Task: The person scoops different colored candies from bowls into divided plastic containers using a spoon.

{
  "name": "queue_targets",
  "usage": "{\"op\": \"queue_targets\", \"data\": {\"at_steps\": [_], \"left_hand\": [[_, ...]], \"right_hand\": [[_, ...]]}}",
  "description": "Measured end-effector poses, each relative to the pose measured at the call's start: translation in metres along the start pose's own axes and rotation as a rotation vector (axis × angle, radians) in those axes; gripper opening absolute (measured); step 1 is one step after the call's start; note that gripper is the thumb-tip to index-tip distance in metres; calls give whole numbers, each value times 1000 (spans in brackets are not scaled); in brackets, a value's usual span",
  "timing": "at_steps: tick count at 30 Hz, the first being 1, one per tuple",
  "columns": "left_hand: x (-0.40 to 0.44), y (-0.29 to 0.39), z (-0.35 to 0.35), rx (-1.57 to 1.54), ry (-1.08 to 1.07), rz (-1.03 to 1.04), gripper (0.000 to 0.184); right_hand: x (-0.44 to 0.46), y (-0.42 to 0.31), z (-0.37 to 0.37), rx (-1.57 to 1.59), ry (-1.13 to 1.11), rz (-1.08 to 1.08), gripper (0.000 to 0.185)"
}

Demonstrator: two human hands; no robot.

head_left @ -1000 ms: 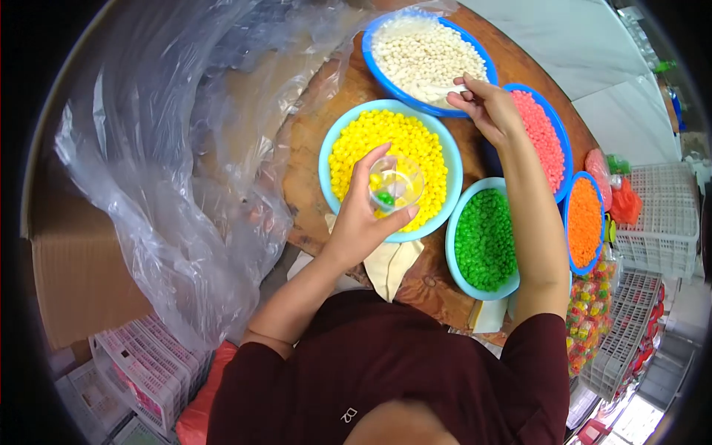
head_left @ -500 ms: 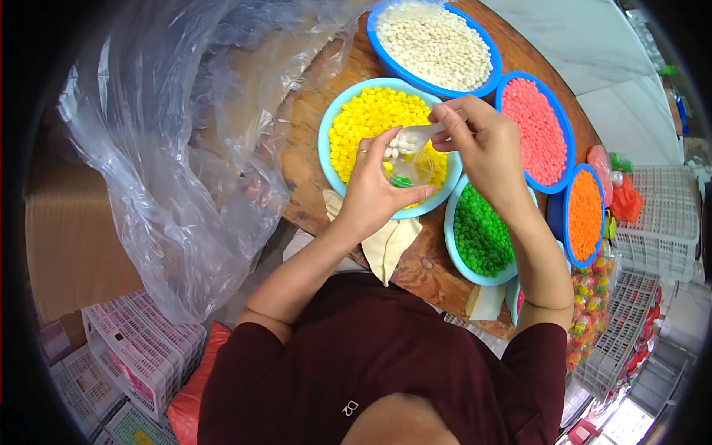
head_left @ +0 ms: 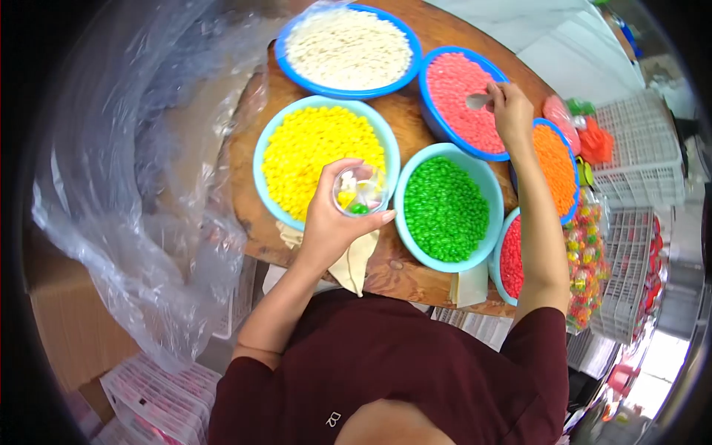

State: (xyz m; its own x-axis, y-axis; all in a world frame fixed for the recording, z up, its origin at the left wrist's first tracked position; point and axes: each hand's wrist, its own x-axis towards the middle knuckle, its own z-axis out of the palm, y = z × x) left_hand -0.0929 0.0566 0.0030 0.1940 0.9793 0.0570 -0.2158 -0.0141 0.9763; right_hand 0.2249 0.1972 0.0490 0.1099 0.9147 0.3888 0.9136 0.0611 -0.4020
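Observation:
My left hand is wrapped round a small clear plastic cup above the front of the light-blue bowl of yellow bean-shaped candies. White, yellow and green pieces show inside the cup, which has clear dividing walls. My right hand pinches a pale spoon over the pink candies in a blue bowl. The spoon's bowl is close to them; whether it touches cannot be told. Between my hands stands a light-blue bowl of green candies.
A blue bowl of white candies is at the back. Orange candies and red candies fill bowls on the right. A cloth lies at the table's front edge. Clear plastic sheeting hangs at left; white crates stand at right.
My right hand has moved the spoon from the cup, where it held white candies, right to the pink bowl. My left hand still holds the cup. The view has shifted.

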Motion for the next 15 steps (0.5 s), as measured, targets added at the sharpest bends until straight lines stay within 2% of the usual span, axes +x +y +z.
{"op": "queue_targets", "data": {"at_steps": [1, 4, 7, 13, 15], "left_hand": [[0, -4, 2, 1, -13, 2, 74], [0, -1, 10, 22, -38, -36, 73], [1, 1, 17, 19, -72, -59, 72], [2, 4, 25, 81, -104, -52, 73], [0, 5, 29, -18, -106, -128, 77]], "right_hand": [[7, 31, 9, -11, -56, 158, 21], [8, 83, 38, 619, -174, 573, 25], [2, 85, 52, 963, -194, 716, 27], [-1, 84, 45, 1199, -173, 861, 22], [-3, 88, 42, 1310, -165, 866, 22]]}}
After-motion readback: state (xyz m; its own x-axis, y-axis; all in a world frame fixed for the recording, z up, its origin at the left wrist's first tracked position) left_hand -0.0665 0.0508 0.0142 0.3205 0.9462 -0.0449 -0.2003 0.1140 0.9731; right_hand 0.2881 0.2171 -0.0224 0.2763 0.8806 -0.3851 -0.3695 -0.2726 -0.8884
